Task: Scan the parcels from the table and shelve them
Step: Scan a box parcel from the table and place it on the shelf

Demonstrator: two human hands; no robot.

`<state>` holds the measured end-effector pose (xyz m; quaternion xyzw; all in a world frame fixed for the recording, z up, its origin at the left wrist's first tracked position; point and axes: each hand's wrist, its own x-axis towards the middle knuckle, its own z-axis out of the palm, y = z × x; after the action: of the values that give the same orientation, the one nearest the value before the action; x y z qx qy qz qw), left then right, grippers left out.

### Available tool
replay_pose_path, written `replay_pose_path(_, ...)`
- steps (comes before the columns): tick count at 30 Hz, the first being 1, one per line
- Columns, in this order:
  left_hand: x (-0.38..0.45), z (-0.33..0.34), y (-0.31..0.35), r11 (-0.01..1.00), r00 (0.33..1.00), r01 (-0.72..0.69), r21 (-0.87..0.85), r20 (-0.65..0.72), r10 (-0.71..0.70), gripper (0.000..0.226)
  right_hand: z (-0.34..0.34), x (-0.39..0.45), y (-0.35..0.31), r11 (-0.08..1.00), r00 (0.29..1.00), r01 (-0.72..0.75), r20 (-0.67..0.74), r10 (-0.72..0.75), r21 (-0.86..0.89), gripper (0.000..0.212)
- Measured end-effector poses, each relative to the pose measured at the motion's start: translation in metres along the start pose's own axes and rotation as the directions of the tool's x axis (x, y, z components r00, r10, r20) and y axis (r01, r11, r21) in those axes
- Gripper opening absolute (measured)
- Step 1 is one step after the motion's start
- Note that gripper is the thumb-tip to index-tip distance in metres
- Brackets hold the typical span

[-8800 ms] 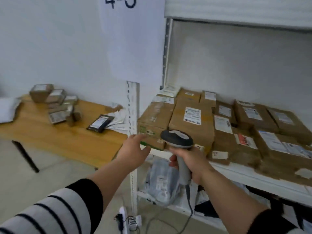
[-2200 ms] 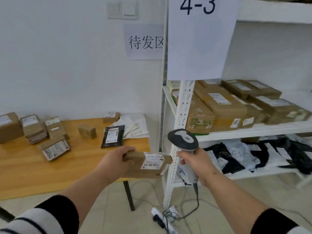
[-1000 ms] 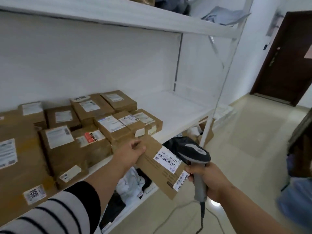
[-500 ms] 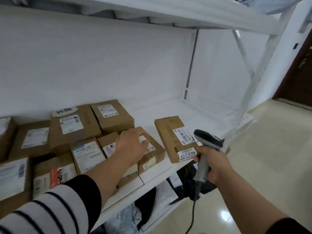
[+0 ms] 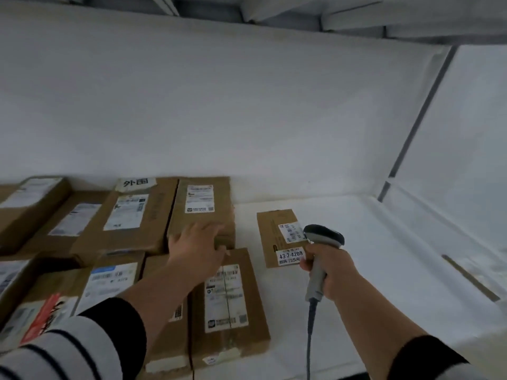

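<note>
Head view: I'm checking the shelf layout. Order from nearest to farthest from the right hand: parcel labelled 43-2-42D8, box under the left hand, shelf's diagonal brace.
1. Parcel labelled 43-2-42D8, just left of the right hand.
2. Box under the left hand, farther left.
3. Diagonal brace, upper right.

A small brown labelled parcel (image 5: 279,237) lies flat on the white shelf (image 5: 384,242), apart from others.
</note>
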<state>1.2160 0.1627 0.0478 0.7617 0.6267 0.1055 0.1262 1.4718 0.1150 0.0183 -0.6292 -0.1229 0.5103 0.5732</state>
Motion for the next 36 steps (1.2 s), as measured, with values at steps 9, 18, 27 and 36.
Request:
replay_pose_path(9, 0.019, 0.009, -0.011, 0.982, 0.984, 0.034, 0.184, 0.168, -0.065, 0.058, 0.076, 0.07, -0.008, 0.969, 0.993, -0.096, 0.048, 0.11, -0.227, 0.011)
replay_pose_path(18, 0.022, 0.013, -0.02, 0.982, 0.974, 0.013, 0.187, 0.219, -0.054, 0.065, 0.088, 0.083, 0.008, 0.937, 0.979, -0.077, 0.151, 0.135, -0.34, 0.014)
replay_pose_path(27, 0.022, 0.015, -0.026, 0.987, 0.971, 0.008, 0.16, 0.234, -0.046, 0.068, 0.103, 0.083, 0.009, 0.953, 0.962, -0.054, 0.24, 0.13, -0.3, 0.016)
replay_pose_path(36, 0.015, 0.023, -0.031, 0.994, 0.992, 0.052, 0.094, 0.113, -0.062, 0.072, 0.108, 0.075, 0.005, 0.97, 0.915, 0.011, 0.394, 0.087, -0.241, 0.019)
